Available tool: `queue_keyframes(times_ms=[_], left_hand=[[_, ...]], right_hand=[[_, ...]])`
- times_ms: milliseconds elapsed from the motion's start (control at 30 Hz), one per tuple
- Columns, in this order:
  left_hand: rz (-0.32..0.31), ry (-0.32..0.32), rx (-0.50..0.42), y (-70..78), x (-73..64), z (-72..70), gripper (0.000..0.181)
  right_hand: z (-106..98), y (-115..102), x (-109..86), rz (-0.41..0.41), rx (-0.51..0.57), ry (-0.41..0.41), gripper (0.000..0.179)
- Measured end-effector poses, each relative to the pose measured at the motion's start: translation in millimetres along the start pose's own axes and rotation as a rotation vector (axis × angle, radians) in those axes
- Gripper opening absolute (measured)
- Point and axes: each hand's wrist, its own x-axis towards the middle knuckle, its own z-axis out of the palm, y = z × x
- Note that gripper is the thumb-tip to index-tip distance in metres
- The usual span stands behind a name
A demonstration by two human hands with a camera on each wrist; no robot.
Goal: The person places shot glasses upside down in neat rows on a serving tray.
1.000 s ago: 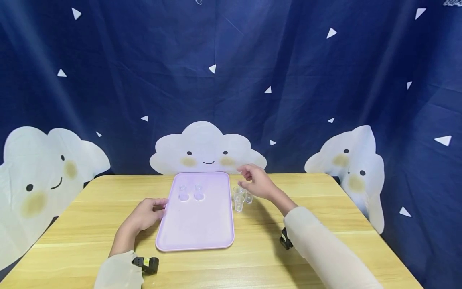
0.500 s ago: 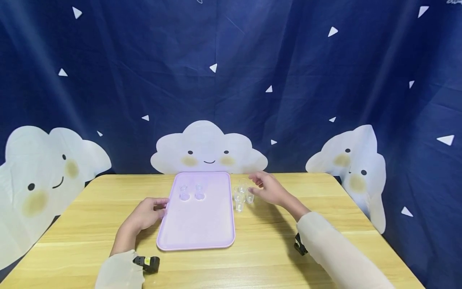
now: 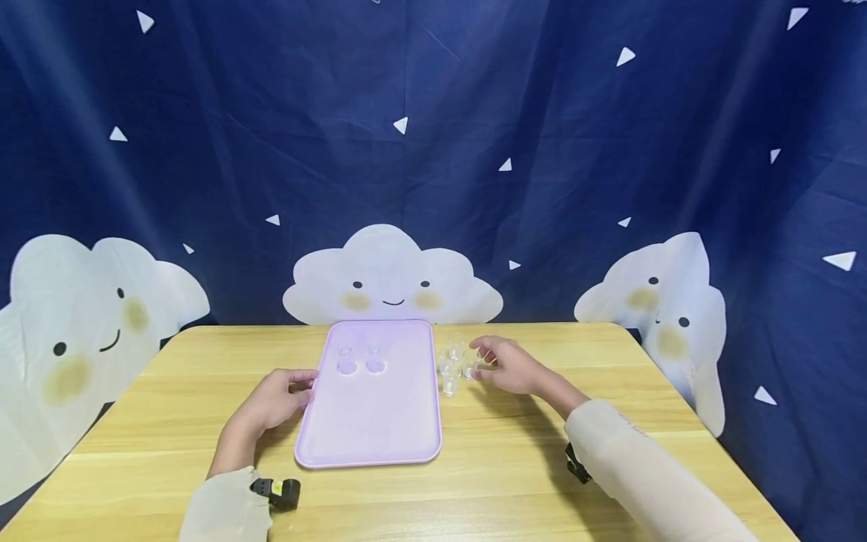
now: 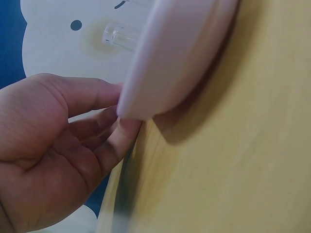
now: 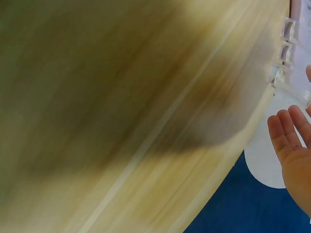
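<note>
Right hand (image 3: 511, 367) was next to the overlapping see-through cups (image 3: 450, 382), thumb and fingers spread; contact unclear, wrist view cropped it. Left hand (image 4: 53, 141) touched the rim of the tray (image 3: 369, 436), fingers loosely apart. Tray's far end sat near the table (image 3: 379, 500) edge.

right hand (image 3: 511, 367): cut off by right edge of its wrist view; contact with nearest cup can't be told.
left hand (image 4: 53, 136): runs off left edge of its wrist view; some fingertips hidden at tray rim.
tray (image 3: 369, 429): blurred, cropped at top in left wrist view; just a strip in right wrist view.
cups beside tray (image 3: 450, 385): clear, overlapping, exact count unsure.
cups on tray (image 3: 347, 367): one's base hidden behind rim, left wrist view.
sleeves (image 3: 223, 508): cropped by bottom edge.
</note>
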Motion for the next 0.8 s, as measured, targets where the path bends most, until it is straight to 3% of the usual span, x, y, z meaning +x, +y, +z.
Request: queue_keyframes(times_ms=[267,800], left_hand=[[0.013,0.005,-0.015,-1.6,0.1,-0.8,0.04],[0.011,0.007,-0.01,-2.1,1.1,-0.6,0.039]], right_hand=[[4.7,0.7,4.5,-0.029,-0.031,0.004,0.048],[13.3,4.9,11.7,0.027,-0.003,-0.006,0.043]])
